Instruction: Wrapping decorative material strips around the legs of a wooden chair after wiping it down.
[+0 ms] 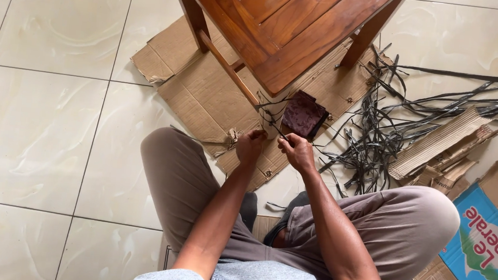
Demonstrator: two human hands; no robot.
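I sit on a tiled floor with knees apart. My left hand [249,146] and my right hand [297,152] are close together in front of me, each pinching thin dark strips [270,119] that run up toward the corner of a brown wooden table [283,23]. A dark maroon woven piece [303,113] lies just beyond my right hand on flattened cardboard [204,97]. Fingers of both hands are closed on the strips.
A tangled pile of dark strips [375,139] spreads on the floor to the right. Torn corrugated cardboard scraps [440,148] lie beside it. A blue and white printed cardboard box [489,245] sits at the lower right. Cream tiles [40,128] cover the left.
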